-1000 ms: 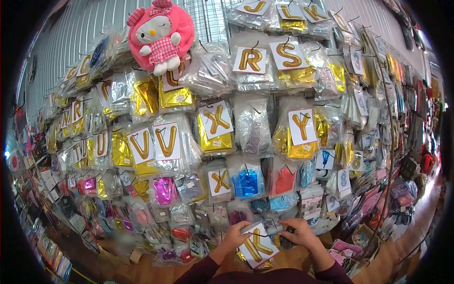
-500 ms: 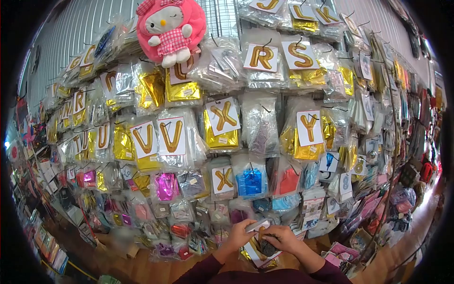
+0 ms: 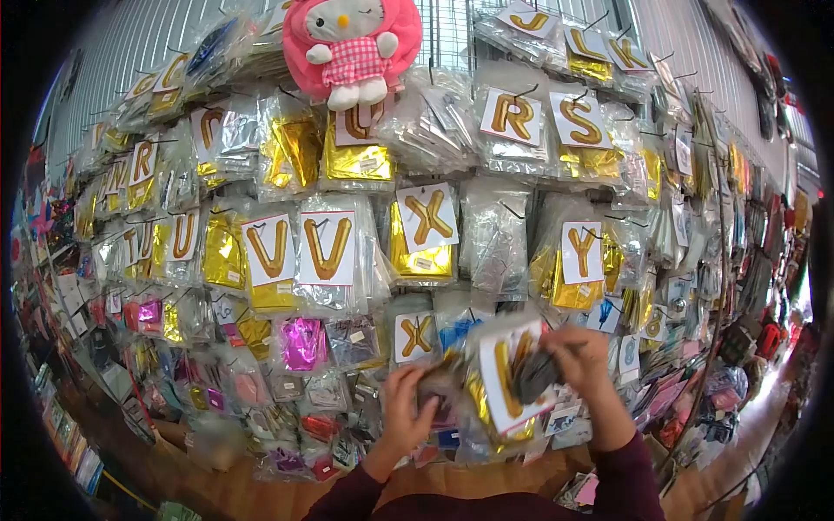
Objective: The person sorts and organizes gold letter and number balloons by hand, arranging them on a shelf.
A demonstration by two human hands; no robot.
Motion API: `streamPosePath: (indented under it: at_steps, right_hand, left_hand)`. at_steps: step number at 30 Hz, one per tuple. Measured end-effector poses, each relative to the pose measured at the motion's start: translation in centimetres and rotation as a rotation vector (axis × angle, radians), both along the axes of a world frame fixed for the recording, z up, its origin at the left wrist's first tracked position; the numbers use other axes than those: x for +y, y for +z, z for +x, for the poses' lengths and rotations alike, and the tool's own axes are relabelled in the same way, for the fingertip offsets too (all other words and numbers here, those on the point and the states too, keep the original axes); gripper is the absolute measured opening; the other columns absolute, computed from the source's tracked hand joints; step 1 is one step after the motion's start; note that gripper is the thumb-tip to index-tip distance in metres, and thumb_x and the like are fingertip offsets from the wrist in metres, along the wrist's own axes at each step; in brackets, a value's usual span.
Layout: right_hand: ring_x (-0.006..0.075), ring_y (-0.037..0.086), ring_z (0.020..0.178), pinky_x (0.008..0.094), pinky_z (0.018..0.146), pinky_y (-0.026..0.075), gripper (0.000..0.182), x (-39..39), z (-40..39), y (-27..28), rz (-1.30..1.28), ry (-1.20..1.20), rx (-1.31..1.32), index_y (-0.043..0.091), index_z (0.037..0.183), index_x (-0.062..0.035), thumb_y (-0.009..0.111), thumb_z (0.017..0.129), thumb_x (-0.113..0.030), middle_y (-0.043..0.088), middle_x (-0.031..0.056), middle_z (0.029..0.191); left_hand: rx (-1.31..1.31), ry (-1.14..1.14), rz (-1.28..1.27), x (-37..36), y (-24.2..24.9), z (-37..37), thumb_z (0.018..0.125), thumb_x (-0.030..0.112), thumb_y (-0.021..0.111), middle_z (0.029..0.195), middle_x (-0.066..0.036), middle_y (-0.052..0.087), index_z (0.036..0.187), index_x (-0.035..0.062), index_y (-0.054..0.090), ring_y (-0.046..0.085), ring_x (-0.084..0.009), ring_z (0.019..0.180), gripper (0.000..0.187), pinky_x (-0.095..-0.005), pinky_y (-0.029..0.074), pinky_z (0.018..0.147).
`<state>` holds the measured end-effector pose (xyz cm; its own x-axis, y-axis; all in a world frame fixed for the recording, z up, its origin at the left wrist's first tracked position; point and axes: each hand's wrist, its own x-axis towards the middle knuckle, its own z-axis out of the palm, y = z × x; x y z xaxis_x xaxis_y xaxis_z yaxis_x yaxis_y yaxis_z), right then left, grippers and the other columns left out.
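Note:
In front of the hanging racks, a clear packet with gold foil and a white letter card [image 3: 497,395] is tilted and blurred. My left hand [image 3: 404,417] is closed at its left side, fingers and thumb around a plastic edge. Its exact hold is smeared by motion. At the right, my right hand [image 3: 584,358] grips a dark grey, cloth-like wad [image 3: 537,375] that lies over the card and covers part of the letter. Just behind and to the left hangs a packet with an X card [image 3: 415,337].
Rows of hooked balloon packets fill the wall, including a V card [image 3: 326,247], an X card [image 3: 427,214] and a Y card [image 3: 583,253]. A pink plush toy [image 3: 354,54] hangs above. Wooden floor [image 3: 269,495] shows below, with goods piled at right.
Both hands have risen from low near my body toward the rack, moving apart. The packet came up with them, its letter card now facing me. The view has shifted slightly.

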<state>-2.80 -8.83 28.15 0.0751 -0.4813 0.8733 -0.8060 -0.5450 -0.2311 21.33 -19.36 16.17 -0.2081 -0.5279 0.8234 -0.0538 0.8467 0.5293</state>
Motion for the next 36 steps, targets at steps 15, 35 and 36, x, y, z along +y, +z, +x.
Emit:
streamPosePath:
  at_steps: [15,35,36]
  right_hand:
    - [0.0143,0.061,0.076,0.0233,0.069,0.050,0.017,-5.5,-8.3,20.6,-0.630,0.529,-0.636,0.057,0.099,-0.0021,0.051,0.089,-0.014,0.063,0.0078,0.092]
    - [0.0120,0.059,0.076,0.0239,0.066,0.049,0.016,-7.8,-4.0,19.0,-0.574,0.613,-0.405,0.054,0.097,-0.0016,0.051,0.089,-0.015,0.059,0.0061,0.091]
    - [0.0119,0.059,0.076,0.0239,0.066,0.049,0.016,-8.4,-4.9,19.2,-0.564,0.623,-0.392,0.054,0.097,-0.0015,0.051,0.089,-0.015,0.059,0.0060,0.091]
  left_hand:
    - [-0.120,0.318,0.293,-4.5,-15.2,12.4,0.079,0.008,0.053,0.091,-0.013,0.051,0.105,0.0008,0.051,0.049,-0.0272,0.085,0.027,-0.0336,0.040,0.075]
    - [-0.532,0.148,0.568,-11.2,-24.3,16.3,0.088,0.042,0.046,0.099,-0.015,0.053,0.116,0.0082,0.049,0.053,-0.0279,0.083,0.043,-0.0425,0.042,0.073]
    - [-0.398,0.134,0.465,-13.3,-22.9,17.5,0.085,0.024,0.049,0.089,-0.011,0.052,0.106,0.0043,0.052,0.052,-0.0236,0.080,0.029,-0.0369,0.041,0.072]
